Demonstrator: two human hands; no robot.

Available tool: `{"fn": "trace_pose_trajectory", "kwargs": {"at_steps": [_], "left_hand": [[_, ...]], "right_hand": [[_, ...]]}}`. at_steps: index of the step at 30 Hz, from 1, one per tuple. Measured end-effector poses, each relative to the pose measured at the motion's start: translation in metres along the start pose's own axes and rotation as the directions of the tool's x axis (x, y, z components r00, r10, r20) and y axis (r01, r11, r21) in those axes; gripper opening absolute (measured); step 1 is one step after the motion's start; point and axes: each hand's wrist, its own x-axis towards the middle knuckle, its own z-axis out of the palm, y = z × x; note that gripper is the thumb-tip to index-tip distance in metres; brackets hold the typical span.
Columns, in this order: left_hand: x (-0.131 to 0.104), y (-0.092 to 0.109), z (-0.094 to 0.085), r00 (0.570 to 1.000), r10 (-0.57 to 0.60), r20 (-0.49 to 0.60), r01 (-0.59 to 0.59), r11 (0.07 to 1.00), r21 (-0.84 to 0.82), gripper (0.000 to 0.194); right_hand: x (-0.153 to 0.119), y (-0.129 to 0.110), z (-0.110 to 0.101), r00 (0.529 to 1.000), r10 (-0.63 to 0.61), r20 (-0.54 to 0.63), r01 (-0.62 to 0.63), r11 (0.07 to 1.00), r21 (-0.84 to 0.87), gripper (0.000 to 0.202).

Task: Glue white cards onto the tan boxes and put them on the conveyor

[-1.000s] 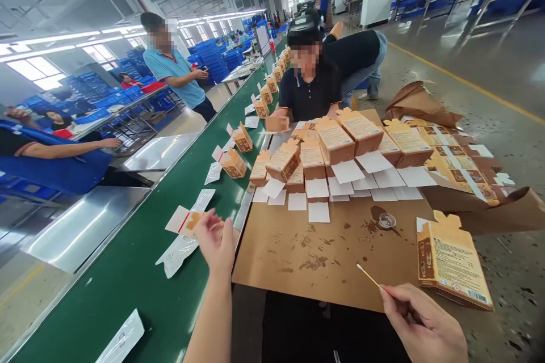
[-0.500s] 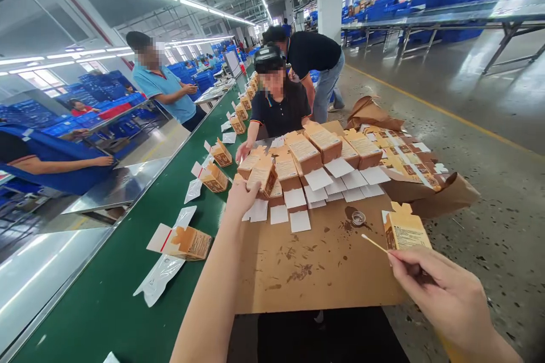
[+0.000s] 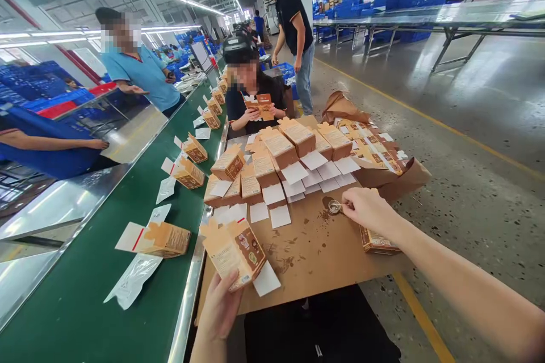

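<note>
My left hand (image 3: pixel 221 300) grips a small tan and brown carton (image 3: pixel 234 249) by its lower side, in front of the pile. The carton is tilted, with a white flap hanging at its lower right and cut-out flaps at the top. My right hand (image 3: pixel 366 207) is pinched at the rim of a small clear dish (image 3: pixel 334 207) on the cardboard. The cotton swab seen in these fingers earlier is mostly hidden now. Another carton (image 3: pixel 378 241) stands under my right forearm, partly covered by it. Dark wet spots mark the cardboard (image 3: pixel 306 278) around the dish.
Cartons (image 3: pixel 279 147) are piled at the back of the cardboard. On the green conveyor (image 3: pixel 140 295) at left stand open cartons (image 3: pixel 170 238) with silvery packets (image 3: pixel 136 278). A co-worker (image 3: pixel 247 85) opposite handles a carton. Brown paper (image 3: pixel 409 176) holds flat printed sheets at right.
My left hand has brought a carton from the pile towards me. My right hand has moved left and forward to the dish. The co-worker opposite now holds up a carton.
</note>
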Motion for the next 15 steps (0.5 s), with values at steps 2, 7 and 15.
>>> {"fn": "trace_pose_trajectory", "kwargs": {"at_steps": [2,7,15], "left_hand": [[0.001,-0.010,0.013,0.999,0.042,-0.029,-0.041,0.999,0.036,0.086],[0.011,-0.021,0.041,0.985,0.159,-0.074,-0.144,0.975,0.168,0.090],[0.027,-0.028,0.037,0.983,0.166,-0.074,-0.138,0.947,0.289,0.096]], "right_hand": [[0.004,-0.003,0.007,1.000,0.003,0.030,-0.002,1.000,-0.022,0.044],[0.012,-0.001,0.009,0.999,0.018,0.040,-0.016,0.999,-0.047,0.053],[-0.062,-0.031,0.052,0.949,-0.145,-0.281,0.216,0.946,0.243,0.027]]}}
